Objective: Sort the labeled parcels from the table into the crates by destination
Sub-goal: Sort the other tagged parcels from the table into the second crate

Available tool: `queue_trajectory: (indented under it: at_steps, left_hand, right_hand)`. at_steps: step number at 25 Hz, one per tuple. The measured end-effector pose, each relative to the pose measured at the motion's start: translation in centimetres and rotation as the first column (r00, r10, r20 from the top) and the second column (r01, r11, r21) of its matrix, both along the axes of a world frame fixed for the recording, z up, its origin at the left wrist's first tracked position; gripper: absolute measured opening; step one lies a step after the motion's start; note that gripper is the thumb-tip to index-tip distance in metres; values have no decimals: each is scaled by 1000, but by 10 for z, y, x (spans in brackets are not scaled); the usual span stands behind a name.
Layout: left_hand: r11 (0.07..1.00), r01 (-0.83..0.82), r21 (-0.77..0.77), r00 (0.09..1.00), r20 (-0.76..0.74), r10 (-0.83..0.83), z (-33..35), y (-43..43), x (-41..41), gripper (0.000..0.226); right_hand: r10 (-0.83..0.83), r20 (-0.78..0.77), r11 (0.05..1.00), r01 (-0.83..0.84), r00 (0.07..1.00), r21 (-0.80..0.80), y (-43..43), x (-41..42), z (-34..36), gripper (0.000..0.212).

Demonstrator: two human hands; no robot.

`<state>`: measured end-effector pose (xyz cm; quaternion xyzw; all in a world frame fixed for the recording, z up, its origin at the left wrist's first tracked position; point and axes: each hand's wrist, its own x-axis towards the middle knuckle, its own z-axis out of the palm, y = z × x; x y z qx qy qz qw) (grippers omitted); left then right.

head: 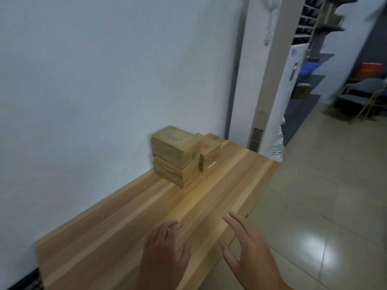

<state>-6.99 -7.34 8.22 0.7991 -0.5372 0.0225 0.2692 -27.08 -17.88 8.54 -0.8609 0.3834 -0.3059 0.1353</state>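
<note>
Brown rectangular cardboard parcels (pixel 178 155) were stacked on the striped light-wood table (pixel 117 222). Left hand (pixel 165 252) and right hand (pixel 251 252) were held spread, gripping nothing.

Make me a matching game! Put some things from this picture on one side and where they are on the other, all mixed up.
Things:
1. top parcel
2. blue bin
3. chair
4. left hand

Places:
A. on a dark shelf in the back room
B. at the near end of the table
C. stacked on the lower parcel, by the wall
D. on the tiled floor, far right

Pairs: 1-C, 2-A, 3-D, 4-B
</note>
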Motion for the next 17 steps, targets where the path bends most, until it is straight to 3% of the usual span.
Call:
queue_trajectory:
  at_steps: [7, 13, 17]
  left_hand:
    - [999, -20, 48, 997, -69, 24, 6, -140, -40, 47]
    - [999, -43, -6, 991, -126, 42, -15, -255, -2, 44]
    - [998, -51, 26, 982, -180, 55, -32, -335, 29, 45]
  right_hand:
    - [2, -26, 999, -3, 1000, -50, -142, -59, -4, 67]
    - [155, -118, 978, -169, 981, -126, -259, -23, -16, 77]
    - [197, -224, 966, -228, 955, -123, -343, 10, -22, 71]
